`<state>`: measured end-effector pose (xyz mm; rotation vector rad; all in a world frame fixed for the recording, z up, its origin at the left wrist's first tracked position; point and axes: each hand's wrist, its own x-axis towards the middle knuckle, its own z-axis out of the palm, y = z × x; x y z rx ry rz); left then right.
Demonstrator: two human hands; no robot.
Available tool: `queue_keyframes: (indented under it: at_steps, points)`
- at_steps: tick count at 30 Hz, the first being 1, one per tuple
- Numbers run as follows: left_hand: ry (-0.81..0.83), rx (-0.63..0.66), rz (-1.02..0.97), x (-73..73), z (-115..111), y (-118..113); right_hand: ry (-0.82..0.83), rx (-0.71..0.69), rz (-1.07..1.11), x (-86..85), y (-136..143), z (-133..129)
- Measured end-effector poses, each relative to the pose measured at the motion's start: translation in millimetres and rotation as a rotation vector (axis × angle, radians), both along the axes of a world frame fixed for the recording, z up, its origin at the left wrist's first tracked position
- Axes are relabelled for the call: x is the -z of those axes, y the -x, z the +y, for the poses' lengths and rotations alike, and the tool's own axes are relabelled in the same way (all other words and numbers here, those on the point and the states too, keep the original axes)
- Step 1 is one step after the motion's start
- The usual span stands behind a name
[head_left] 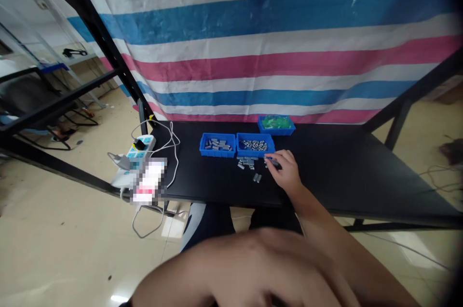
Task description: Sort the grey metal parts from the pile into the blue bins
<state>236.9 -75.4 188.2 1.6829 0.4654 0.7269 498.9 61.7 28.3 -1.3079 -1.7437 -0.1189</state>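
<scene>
- right hand point(286, 170) is beside loose metal pieces point(249, 161) on the tabletop point(213, 179)
- left hand point(264, 259) is blurred, foreground
- two blue trays point(217, 153) hold more pieces point(255, 145)

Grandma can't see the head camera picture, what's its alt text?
A person's bare right hand is by small, loose silvery metal pieces on a black tabletop, near three blue plastic trays, two holding silvery parts and one something green. The left hand looms blurred near the camera; a pink, white and blue striped sheet hangs behind.
</scene>
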Motion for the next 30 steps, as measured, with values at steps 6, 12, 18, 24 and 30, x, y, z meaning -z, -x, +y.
queue_keyframes:
  at_steps: [6, 12, 18, 24, 30]
  points:
    - [-0.409, -0.337, 0.318, 62.3, 83, -29, -0.051, 0.189, 0.042, -10.0, 1, 12]
    - [-0.545, -0.64, 0.524, 135.8, 139, -38, 0.089, -0.079, 0.009, -0.3, 11, -8]
    - [-0.689, -0.782, 0.682, 159.3, 161, -47, 0.234, -0.268, -0.152, 0.4, 19, -12]
    - [-0.714, -0.801, 0.751, 164.2, 160, -51, 0.272, -0.145, -0.167, -0.9, 20, -11]
    - [-0.704, -0.787, 0.739, 164.9, 162, -49, 0.286, 0.003, -0.144, 3.1, 17, -11]
